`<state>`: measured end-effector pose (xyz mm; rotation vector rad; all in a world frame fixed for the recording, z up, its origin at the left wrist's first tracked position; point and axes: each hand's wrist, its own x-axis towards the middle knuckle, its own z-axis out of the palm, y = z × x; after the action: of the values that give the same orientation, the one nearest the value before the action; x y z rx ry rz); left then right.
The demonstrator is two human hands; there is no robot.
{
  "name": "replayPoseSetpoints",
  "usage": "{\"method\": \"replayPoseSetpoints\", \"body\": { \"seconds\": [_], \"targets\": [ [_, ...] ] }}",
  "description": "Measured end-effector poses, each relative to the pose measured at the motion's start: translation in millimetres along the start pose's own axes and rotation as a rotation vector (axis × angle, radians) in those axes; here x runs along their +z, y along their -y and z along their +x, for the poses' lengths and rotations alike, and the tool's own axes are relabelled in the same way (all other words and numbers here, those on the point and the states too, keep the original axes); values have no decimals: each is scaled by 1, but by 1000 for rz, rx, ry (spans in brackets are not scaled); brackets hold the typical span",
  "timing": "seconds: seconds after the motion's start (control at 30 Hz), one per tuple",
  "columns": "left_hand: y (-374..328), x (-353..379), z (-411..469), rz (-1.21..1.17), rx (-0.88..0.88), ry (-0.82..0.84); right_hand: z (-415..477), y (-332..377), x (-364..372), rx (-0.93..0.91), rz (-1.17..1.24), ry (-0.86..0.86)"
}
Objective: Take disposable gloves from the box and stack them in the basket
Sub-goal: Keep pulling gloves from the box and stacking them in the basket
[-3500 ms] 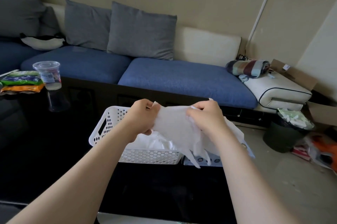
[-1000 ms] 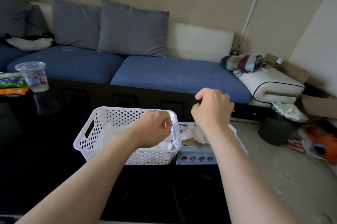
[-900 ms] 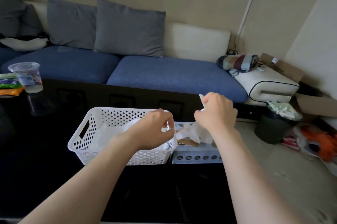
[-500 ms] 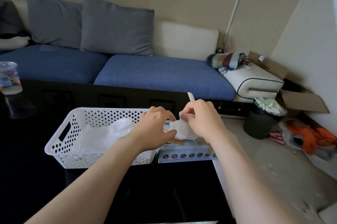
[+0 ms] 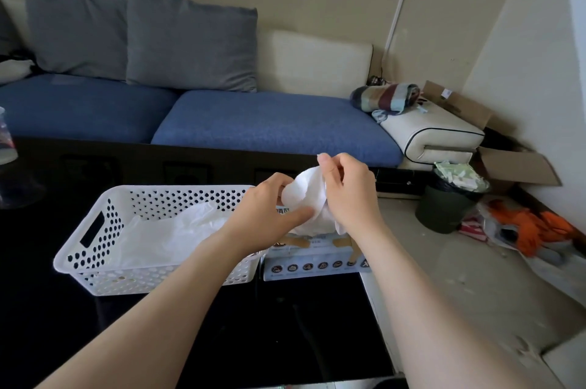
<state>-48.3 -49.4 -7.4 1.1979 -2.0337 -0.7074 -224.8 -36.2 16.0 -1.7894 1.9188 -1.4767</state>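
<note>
Holding glove [image 5: 306, 198] over box [image 5: 314, 258], basket [image 5: 95, 262] just beside, sofa [image 5: 269, 125] behind, bin [image 5: 444, 211] nearby

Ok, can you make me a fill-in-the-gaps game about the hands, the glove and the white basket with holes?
The left hand and right hand together hold one crumpled ____ disposable glove.
The perforated white plastic basket sits to the ____ of the printed cardboard glove box.
More thin white gloves lie in the ____.
Both containers stand on a glossy ____ table.
Missing words: white; left; basket; black.
</note>
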Motion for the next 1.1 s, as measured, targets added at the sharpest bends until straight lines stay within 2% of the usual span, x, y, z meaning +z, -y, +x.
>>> {"method": "replayPoseSetpoints", "body": {
  "seconds": [0.2, 0.5, 0.6, 0.73, 0.83, 0.93, 1.1],
  "targets": [
    [0, -2, 2, -89, 7, 11, 1, 10, 2, 65, 193, -160],
    [3, -7, -1, -31, 12, 68, 5, 36, -4, 48, 427, -469],
    [3, -12, -1, -106, -42, 20, 2, 50, -3, 161, 593, -429],
    [-8, -29, -5, -496, -148, 2, -4, 66, 4, 448, 811, -274],
    [-9, -44, -7, -740, -243, 40, -4, 72, 12, 613, 882, -153],
    [0, -56, -10, -790, -259, -9, -3, 83, 21, 741, 898, -83],
    [12, -72, -13, -829, -306, -177, -12, 88, 32, 718, 827, 115]
  ]
}}
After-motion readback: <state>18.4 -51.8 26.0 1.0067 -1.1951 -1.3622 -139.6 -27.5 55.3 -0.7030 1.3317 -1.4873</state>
